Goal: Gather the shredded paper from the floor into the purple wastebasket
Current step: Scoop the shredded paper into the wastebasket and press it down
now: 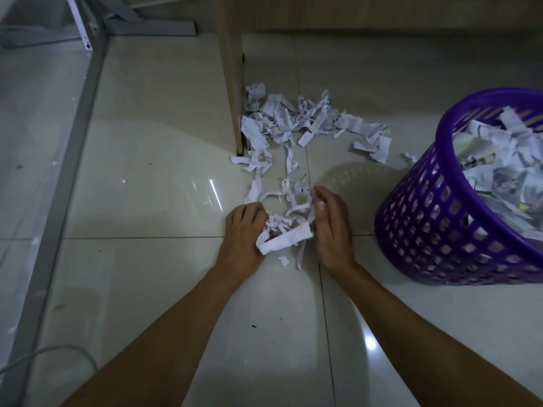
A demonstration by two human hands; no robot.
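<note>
Both hands press in on a small clump of white shredded paper strips (pixel 283 230) on the glossy pale tiled floor (pixel 152 160): the left hand (pixel 244 233) curls its grip round one side, the right hand (pixel 330 230) cups the other. More strips lie scattered beyond, by a light wooden furniture leg (pixel 233 83). The purple perforated plastic wastebasket (pixel 435 218), already holding paper, stands well to the right.

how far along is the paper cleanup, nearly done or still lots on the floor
Partly done. The purple wastebasket already holds a heap of shredded paper. In hand: the left hand and right hand press a small clump of strips together on the floor tiles. Left: a larger scattered pile by the wooden leg, plus loose scraps near the hands.
</note>
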